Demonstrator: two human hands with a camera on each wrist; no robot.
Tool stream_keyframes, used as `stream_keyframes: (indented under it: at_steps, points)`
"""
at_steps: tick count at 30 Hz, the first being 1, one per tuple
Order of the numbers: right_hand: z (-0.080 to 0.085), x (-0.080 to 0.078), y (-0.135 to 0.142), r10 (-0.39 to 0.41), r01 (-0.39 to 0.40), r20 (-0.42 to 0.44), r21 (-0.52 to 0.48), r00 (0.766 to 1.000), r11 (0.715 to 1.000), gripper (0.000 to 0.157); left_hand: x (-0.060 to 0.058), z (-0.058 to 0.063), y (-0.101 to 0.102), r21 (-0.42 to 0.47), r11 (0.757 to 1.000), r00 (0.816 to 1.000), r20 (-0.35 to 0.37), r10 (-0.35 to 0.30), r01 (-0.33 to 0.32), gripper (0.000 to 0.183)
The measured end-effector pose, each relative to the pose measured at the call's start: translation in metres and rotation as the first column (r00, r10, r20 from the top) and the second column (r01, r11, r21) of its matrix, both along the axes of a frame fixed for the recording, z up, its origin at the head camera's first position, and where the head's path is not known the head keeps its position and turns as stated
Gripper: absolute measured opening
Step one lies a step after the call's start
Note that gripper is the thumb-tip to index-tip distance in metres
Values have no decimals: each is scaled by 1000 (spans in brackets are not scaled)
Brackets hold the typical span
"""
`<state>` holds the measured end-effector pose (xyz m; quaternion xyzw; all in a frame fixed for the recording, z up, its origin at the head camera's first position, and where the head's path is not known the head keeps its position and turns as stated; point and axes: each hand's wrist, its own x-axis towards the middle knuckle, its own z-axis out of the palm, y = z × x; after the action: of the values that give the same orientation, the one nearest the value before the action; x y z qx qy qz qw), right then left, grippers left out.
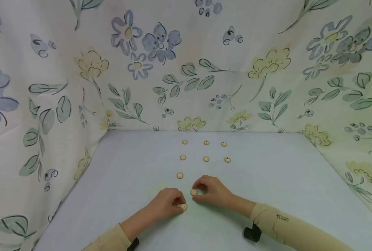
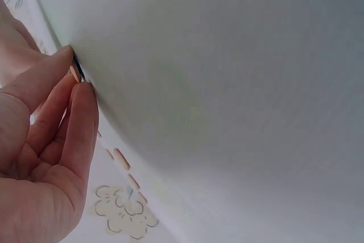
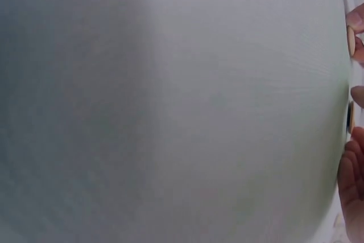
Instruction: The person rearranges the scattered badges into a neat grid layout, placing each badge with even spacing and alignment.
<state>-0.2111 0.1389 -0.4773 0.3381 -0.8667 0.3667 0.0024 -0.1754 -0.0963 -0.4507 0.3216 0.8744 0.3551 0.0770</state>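
In the head view my left hand (image 1: 168,205) pinches a round light-wood button (image 1: 184,206) at the table surface. Just to its right and farther away, my right hand (image 1: 215,192) holds a similar button (image 1: 194,192) between thumb and fingers, its holed face upward. The left wrist view shows the left hand (image 2: 48,157) from close by, with the thin edge of its button (image 2: 75,73) between the fingertips. Both held buttons appear at the right edge of the right wrist view, partly covered by fingers.
Beyond the hands, more wooden buttons lie spaced in rows: two rows of three, and a single button (image 1: 180,175) nearer me. They rest on a white table (image 1: 267,167). Flower-printed cloth (image 1: 192,104) hangs behind and at both sides.
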Motion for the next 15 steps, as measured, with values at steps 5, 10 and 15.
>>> stream_keyframes:
  at_steps: [5,10,15]
  points:
    - [1,0,-3,-6,6,-8,8,1000,1000,20,-2,4,1,-9,1000,1000,19,-8,8,11]
    - [3,-1,-1,23,-23,-14,3,1000,1000,15,-2,5,2,-20,1000,999,32,-8,8,10]
    - [3,-3,4,87,-87,-21,10,996,996,15,-2,5,2,-25,1000,1000,22,-5,6,10]
